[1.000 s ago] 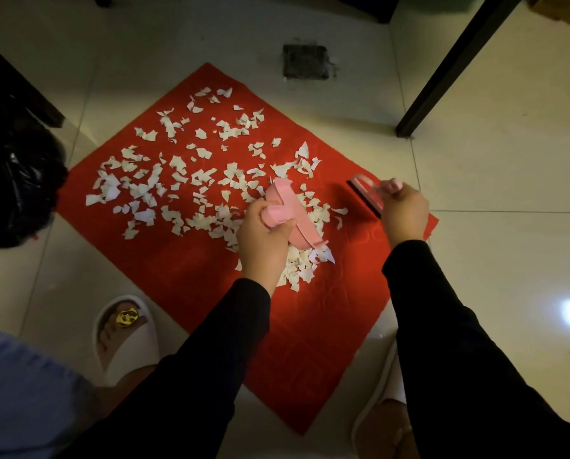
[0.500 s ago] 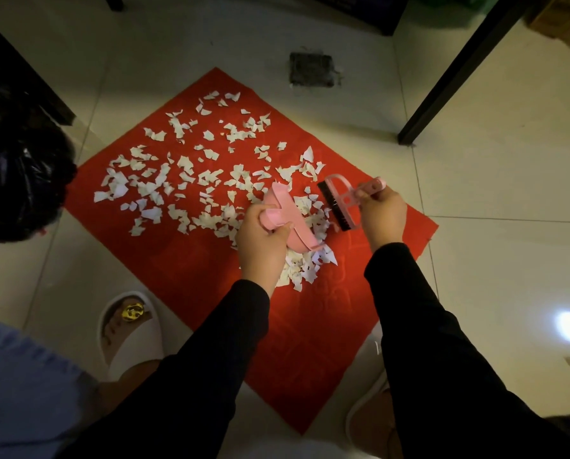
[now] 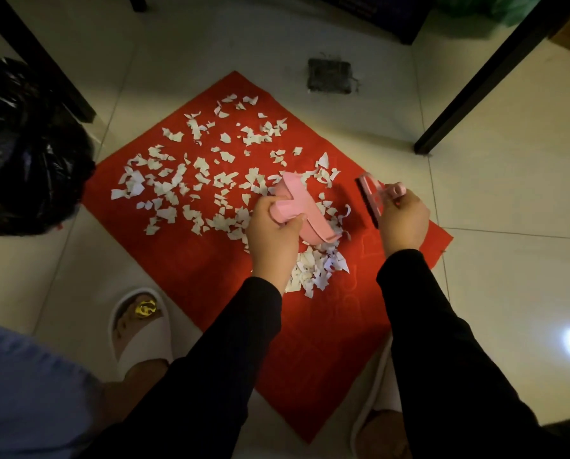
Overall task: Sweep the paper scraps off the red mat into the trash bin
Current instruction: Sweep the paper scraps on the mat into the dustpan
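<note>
Head view: dustpan planted, brush poised beside it

Your left hand [image 3: 273, 233] grips the pink dustpan [image 3: 301, 210], tilted among the paper scraps [image 3: 190, 180] to catch them; your right hand [image 3: 404, 220] grips the brush [image 3: 369, 200], bristles facing it; scraps cover the red mat [image 3: 184, 260]; the trash bin [image 3: 21, 147] waits left.

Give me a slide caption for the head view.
Left hand holds pink dustpan, right hand the brush, over scrap-strewn red mat.

white paper scraps [image 3: 210, 173] on red mat [image 3: 210, 260]; pink dustpan [image 3: 296, 210], pink brush [image 3: 373, 197]
</note>
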The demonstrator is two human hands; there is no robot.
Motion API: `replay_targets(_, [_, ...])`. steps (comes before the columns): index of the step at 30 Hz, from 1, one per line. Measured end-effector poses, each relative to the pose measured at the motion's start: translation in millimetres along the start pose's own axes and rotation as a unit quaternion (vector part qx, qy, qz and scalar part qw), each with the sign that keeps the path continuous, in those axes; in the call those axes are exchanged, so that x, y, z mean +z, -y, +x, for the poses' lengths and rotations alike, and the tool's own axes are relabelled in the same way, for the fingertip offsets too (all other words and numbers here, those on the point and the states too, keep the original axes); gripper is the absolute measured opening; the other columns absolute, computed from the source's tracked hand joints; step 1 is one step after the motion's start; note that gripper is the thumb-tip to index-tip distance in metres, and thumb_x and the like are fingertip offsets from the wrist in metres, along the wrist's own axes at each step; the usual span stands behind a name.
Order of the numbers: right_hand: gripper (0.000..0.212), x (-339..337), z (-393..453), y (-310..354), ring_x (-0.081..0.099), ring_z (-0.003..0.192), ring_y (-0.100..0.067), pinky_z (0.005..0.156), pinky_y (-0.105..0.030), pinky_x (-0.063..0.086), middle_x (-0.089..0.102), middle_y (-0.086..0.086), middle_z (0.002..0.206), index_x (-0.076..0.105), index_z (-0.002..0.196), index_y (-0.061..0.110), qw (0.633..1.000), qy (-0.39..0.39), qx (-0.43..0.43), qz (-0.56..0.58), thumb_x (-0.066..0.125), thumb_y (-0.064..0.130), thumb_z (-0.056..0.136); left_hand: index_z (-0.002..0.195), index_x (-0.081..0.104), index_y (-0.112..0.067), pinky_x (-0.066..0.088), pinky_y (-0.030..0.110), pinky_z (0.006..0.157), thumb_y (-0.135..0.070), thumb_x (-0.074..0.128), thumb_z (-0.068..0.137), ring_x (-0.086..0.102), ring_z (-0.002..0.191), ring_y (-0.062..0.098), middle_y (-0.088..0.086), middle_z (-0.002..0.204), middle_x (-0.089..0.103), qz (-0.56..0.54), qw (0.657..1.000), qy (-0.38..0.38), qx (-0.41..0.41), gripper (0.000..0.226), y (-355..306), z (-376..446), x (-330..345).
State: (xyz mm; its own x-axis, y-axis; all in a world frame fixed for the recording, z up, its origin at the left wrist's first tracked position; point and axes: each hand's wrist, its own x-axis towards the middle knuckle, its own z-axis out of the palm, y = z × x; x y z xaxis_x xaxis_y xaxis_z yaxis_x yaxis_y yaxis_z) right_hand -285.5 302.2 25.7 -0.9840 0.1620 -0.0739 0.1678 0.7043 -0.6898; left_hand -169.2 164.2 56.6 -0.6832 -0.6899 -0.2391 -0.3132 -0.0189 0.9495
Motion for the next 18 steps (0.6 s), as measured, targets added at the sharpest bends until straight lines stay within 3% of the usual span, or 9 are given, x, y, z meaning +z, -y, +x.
replay_targets(2, [0.029, 5.7, 0.9, -7.3, 0.062, 0.092, -0.034, 0.07, -0.031, 0.042, 0.066, -0.018, 0.102, 0.064, 0.107, 0.004, 0.997, 0.025, -0.005, -0.068, 0.044, 0.022, 0.097, 0.086, 0.051, -0.024, 0.047, 0.009, 0.067, -0.002, 0.068, 0.079, 0.056, 0.077, -0.003, -0.015, 0.085, 0.057, -0.003, 1.0, 0.0, -0.004, 0.029, 2.5, -1.2, -1.0])
replay_targets(6, [0.029, 21.8, -14.7, -9.3, 0.06, 0.093, -0.035, 0.066, -0.03, 0.035, 0.061, -0.02, 0.105, 0.06, 0.105, -0.003, 0.984, 0.085, -0.04, -0.149, 0.04, 0.016, 0.098, 0.088, 0.052, -0.02, 0.047, 0.015, 0.069, -0.003, 0.068, 0.079, 0.058, 0.084, 0.009, -0.008, 0.089, 0.059, 0.01, 1.0, -0.011, -0.023, 0.026, 11.3, 0.9, -5.3])
replay_targets(10, [0.03, 23.6, -14.2, 1.1, 0.056, 0.07, -0.025, 0.053, -0.025, 0.036, 0.064, -0.014, 0.088, 0.062, 0.096, 0.001, 0.994, 0.089, 0.008, -0.064, 0.041, 0.022, 0.097, 0.091, 0.053, -0.019, 0.043, 0.009, 0.063, -0.004, 0.069, 0.079, 0.057, 0.082, 0.007, -0.006, 0.092, 0.059, 0.011, 0.999, -0.024, -0.034, 0.025, 15.4, 7.7, -6.9])
replay_targets(15, [0.024, 6.0, 4.0, 23.2, 0.058, 0.069, -0.016, 0.071, -0.037, 0.051, 0.063, -0.002, 0.078, 0.063, 0.094, 0.009, 0.996, 0.045, 0.048, 0.062, 0.044, 0.024, 0.096, 0.095, 0.053, -0.018, 0.043, 0.006, 0.061, -0.006, 0.068, 0.08, 0.054, 0.076, -0.005, -0.015, 0.086, 0.055, 0.005, 0.999, -0.038, -0.027, 0.025, 13.9, 22.1, -4.8])
replay_targets(18, [0.016, 7.2, 13.5, 30.1, 0.059, 0.07, -0.015, 0.072, -0.037, 0.052, 0.058, 0.006, 0.07, 0.06, 0.09, 0.016, 0.994, 0.059, 0.053, 0.08, 0.047, 0.025, 0.095, 0.095, 0.054, -0.017, 0.043, 0.009, 0.066, -0.006, 0.069, 0.079, 0.056, 0.081, 0.003, -0.009, 0.09, 0.058, 0.002, 0.999, -0.043, -0.022, 0.025, 11.4, 30.9, 0.1])
